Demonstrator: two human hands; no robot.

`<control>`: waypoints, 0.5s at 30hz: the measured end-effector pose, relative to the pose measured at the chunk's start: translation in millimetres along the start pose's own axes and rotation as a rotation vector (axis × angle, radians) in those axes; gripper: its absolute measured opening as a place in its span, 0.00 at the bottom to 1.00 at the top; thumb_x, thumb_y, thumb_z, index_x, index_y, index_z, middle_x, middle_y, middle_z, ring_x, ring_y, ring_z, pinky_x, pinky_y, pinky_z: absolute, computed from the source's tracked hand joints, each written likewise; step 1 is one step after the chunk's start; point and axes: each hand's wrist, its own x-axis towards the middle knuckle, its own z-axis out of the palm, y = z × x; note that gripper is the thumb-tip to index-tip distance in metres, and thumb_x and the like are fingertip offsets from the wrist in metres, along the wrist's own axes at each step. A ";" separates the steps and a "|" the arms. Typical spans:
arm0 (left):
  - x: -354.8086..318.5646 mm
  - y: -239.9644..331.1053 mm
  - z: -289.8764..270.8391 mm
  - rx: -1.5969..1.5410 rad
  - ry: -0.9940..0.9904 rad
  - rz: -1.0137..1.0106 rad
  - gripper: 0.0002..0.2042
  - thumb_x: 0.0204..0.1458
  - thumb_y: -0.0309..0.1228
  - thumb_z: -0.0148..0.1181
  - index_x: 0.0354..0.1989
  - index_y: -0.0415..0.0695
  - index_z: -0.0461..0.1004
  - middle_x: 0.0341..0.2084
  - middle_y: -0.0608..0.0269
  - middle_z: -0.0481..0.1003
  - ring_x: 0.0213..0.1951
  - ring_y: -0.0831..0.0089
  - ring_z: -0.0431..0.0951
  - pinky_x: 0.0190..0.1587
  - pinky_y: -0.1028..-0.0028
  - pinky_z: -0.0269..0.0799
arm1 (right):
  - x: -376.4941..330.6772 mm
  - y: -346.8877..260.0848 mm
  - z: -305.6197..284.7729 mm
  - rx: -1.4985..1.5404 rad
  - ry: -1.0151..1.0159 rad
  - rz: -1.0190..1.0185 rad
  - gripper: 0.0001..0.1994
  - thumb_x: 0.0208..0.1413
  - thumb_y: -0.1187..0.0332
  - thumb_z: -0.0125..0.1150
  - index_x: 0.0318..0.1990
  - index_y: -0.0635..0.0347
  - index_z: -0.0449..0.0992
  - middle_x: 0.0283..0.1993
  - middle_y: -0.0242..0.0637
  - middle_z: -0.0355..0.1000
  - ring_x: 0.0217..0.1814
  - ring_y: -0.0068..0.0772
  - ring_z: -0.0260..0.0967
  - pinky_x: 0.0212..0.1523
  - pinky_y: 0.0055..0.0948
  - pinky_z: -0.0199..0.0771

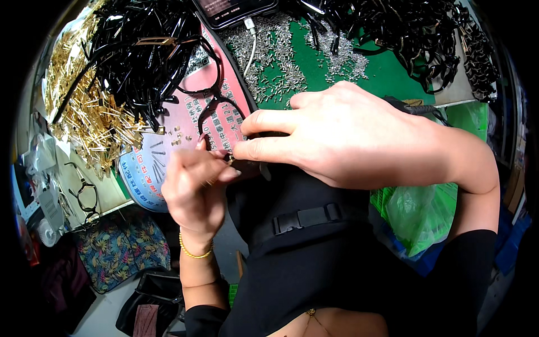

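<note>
My left hand [193,188] is pinched shut around a small metal part close to my chest, its fingertips meeting those of my right hand. My right hand [342,135] reaches across from the right, fingers closed on a dark tool whose black cable [415,108] trails off behind the wrist. The tool's tip and the small part are hidden between the fingertips. A black eyeglass frame [216,101] lies just beyond the hands on a pink and blue printed fan [168,140].
A heap of black eyeglass temples [140,56] and gold metal pieces [84,112] fills the left of the bench. Small silver screws [275,62] are strewn on the green mat [387,73]. A phone [236,10] lies at the back, more black frames [415,33] right, a green plastic bag [421,213] below.
</note>
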 end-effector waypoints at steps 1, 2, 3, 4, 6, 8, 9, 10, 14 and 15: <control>3.6 2.5 -0.2 -0.064 0.022 -0.082 0.16 0.38 0.18 0.72 0.36 0.42 0.76 0.27 0.61 0.75 0.32 0.65 0.79 0.48 0.59 0.81 | 1.3 0.6 -0.1 -0.033 -0.009 -0.017 0.24 0.53 0.71 0.58 0.60 0.50 0.74 0.59 0.33 0.73 0.36 0.41 0.77 0.32 0.34 0.80; 3.6 7.5 1.6 0.036 0.005 -0.003 0.15 0.39 0.18 0.72 0.36 0.42 0.76 0.27 0.60 0.75 0.31 0.65 0.79 0.48 0.59 0.81 | 1.7 0.1 1.4 -0.095 0.000 -0.020 0.24 0.53 0.70 0.58 0.60 0.49 0.74 0.59 0.32 0.74 0.35 0.40 0.76 0.30 0.33 0.80; 4.3 14.7 4.2 0.136 -0.015 0.081 0.15 0.39 0.17 0.72 0.35 0.41 0.76 0.27 0.60 0.75 0.31 0.64 0.79 0.49 0.60 0.81 | -0.2 -1.5 3.3 -0.158 0.014 -0.021 0.24 0.53 0.69 0.58 0.60 0.49 0.74 0.58 0.31 0.74 0.34 0.38 0.76 0.29 0.33 0.80; 4.7 18.6 5.1 0.238 -0.036 0.165 0.14 0.39 0.17 0.72 0.34 0.41 0.76 0.27 0.59 0.75 0.31 0.64 0.79 0.49 0.60 0.81 | -1.4 -2.7 5.5 -0.221 0.028 -0.022 0.24 0.53 0.68 0.58 0.60 0.48 0.74 0.58 0.30 0.74 0.33 0.37 0.75 0.27 0.32 0.79; 1.0 8.4 4.3 0.035 0.039 0.013 0.15 0.37 0.17 0.74 0.33 0.41 0.75 0.27 0.59 0.75 0.30 0.64 0.80 0.50 0.60 0.81 | -2.7 -3.1 12.2 -0.258 0.093 -0.023 0.24 0.52 0.66 0.60 0.59 0.47 0.75 0.57 0.27 0.75 0.32 0.34 0.74 0.25 0.29 0.79; -0.9 10.0 5.9 0.058 0.023 0.026 0.16 0.38 0.16 0.74 0.34 0.42 0.76 0.29 0.60 0.72 0.31 0.66 0.80 0.52 0.58 0.81 | -3.8 -4.7 15.1 -0.291 0.122 -0.012 0.24 0.51 0.64 0.61 0.59 0.46 0.76 0.55 0.24 0.75 0.32 0.31 0.73 0.23 0.28 0.78; -2.5 9.6 6.2 0.046 0.034 0.009 0.15 0.39 0.15 0.74 0.34 0.42 0.76 0.30 0.60 0.71 0.32 0.67 0.80 0.53 0.57 0.81 | -3.2 -5.8 15.1 -0.302 0.117 -0.009 0.24 0.51 0.64 0.61 0.58 0.46 0.76 0.55 0.23 0.75 0.32 0.30 0.73 0.23 0.27 0.77; -4.8 8.6 6.9 0.032 0.044 -0.008 0.15 0.39 0.15 0.74 0.34 0.42 0.76 0.31 0.61 0.69 0.32 0.67 0.80 0.53 0.57 0.80 | -2.7 -6.2 15.4 -0.314 0.113 -0.006 0.23 0.50 0.63 0.62 0.58 0.45 0.77 0.54 0.22 0.76 0.32 0.30 0.72 0.23 0.26 0.77; -5.9 10.5 5.8 0.050 0.033 -0.021 0.16 0.40 0.14 0.73 0.35 0.43 0.76 0.33 0.62 0.65 0.34 0.69 0.79 0.55 0.55 0.79 | -0.3 0.2 24.5 -0.342 0.235 -0.062 0.19 0.50 0.63 0.63 0.51 0.48 0.77 0.46 0.23 0.74 0.30 0.29 0.73 0.21 0.25 0.75; -6.1 10.4 5.9 0.054 0.035 -0.010 0.16 0.40 0.14 0.73 0.35 0.43 0.76 0.33 0.61 0.65 0.34 0.69 0.79 0.55 0.56 0.79 | 0.4 1.1 26.8 -0.339 0.286 -0.082 0.15 0.50 0.65 0.62 0.47 0.51 0.77 0.39 0.26 0.72 0.29 0.31 0.74 0.20 0.27 0.76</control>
